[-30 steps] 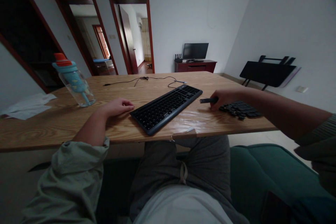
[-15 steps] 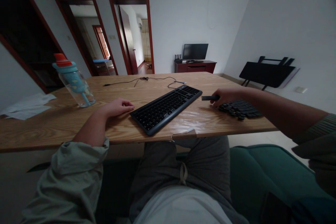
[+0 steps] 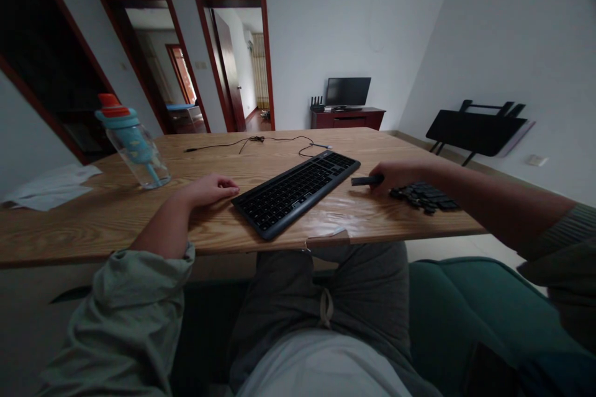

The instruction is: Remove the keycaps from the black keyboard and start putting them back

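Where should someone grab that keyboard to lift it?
Probably by its two short ends, one hand from each side: the keyboard lies flat and slantwise, long and slim, with keys filling much of its top. The left hand is beside the nearer end; the right hand holds a dark bar.

You face a matt plastic keyboard (image 3: 298,191) on a wood-grained desk (image 3: 218,164), the desk's top glossy by its near edge

A loose grey-green sleeve (image 3: 125,304) bunches in creases at lower left — a ribbed cuff (image 3: 561,231) shows near the right edge. Bottom centre, a pale top (image 3: 321,365) meets dark grey trousers (image 3: 282,298) with a looped beige drawstring (image 3: 325,309).
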Demonstrator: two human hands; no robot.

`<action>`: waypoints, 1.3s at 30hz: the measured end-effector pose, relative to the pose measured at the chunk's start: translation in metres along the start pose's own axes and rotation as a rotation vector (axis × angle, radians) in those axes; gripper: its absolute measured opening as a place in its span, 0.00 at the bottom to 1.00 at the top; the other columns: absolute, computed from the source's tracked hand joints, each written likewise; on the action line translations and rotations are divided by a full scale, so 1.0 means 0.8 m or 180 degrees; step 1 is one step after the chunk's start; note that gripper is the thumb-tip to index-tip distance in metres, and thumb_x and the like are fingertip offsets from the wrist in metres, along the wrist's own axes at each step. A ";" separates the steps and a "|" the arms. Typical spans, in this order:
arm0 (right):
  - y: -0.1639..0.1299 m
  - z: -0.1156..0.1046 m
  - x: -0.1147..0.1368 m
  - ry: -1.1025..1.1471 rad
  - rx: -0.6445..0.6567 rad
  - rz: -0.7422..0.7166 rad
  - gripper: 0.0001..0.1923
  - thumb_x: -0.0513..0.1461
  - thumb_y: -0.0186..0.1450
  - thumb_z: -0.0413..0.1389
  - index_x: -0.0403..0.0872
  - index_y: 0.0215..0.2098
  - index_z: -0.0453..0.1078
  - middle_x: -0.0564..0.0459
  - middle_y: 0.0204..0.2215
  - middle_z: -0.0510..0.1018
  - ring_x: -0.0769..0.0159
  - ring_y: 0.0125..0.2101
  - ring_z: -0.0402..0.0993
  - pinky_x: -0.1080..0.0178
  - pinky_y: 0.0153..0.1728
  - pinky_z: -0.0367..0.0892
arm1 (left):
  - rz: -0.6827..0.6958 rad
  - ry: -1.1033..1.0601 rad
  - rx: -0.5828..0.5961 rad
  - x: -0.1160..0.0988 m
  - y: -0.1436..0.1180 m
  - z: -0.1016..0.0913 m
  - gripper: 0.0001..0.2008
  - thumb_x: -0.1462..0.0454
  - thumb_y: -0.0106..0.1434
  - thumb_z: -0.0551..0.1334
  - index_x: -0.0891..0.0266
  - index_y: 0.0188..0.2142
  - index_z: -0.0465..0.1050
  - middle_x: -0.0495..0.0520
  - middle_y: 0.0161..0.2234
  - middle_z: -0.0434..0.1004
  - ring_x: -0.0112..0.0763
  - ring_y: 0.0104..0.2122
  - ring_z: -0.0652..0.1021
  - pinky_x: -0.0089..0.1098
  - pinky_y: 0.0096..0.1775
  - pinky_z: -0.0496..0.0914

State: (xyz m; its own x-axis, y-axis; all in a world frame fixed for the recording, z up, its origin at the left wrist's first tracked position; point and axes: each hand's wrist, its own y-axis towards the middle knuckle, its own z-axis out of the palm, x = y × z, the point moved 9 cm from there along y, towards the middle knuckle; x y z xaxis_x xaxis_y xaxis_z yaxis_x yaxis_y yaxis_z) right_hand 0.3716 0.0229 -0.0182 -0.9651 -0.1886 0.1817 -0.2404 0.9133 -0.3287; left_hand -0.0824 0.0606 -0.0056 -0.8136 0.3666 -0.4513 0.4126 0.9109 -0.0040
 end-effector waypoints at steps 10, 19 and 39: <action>-0.006 -0.019 -0.010 -0.0293 -0.0142 0.0137 0.22 0.53 0.54 0.62 0.47 0.39 0.82 0.49 0.31 0.83 0.58 0.32 0.75 0.60 0.34 0.63 | -0.0035 -0.0106 0.0039 -0.002 -0.001 0.001 0.22 0.46 0.54 0.65 0.58 0.39 0.83 0.55 0.41 0.85 0.42 0.41 0.80 0.36 0.46 0.70; -0.007 -0.018 -0.024 -0.0254 -0.0103 0.0228 0.19 0.53 0.54 0.63 0.52 0.37 0.82 0.49 0.32 0.83 0.56 0.32 0.73 0.58 0.35 0.65 | -0.0081 -0.0012 0.0062 -0.003 -0.002 0.001 0.24 0.44 0.54 0.64 0.58 0.39 0.83 0.56 0.40 0.85 0.43 0.41 0.80 0.36 0.45 0.70; 0.015 -0.029 -0.037 -0.0358 -0.0382 0.0319 0.17 0.47 0.57 0.62 0.46 0.40 0.81 0.46 0.34 0.83 0.59 0.33 0.73 0.60 0.35 0.62 | -0.0018 0.0016 0.0058 -0.006 -0.002 -0.001 0.21 0.45 0.55 0.64 0.57 0.38 0.83 0.54 0.39 0.85 0.41 0.40 0.80 0.34 0.43 0.70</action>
State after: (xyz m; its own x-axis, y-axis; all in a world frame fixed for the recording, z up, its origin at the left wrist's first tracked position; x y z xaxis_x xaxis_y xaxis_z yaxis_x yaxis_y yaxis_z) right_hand 0.4001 0.0479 -0.0059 -0.9907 -0.1274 0.0467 -0.1347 0.9648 -0.2258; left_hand -0.0792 0.0571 -0.0029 -0.8179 0.3625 -0.4468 0.4155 0.9093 -0.0228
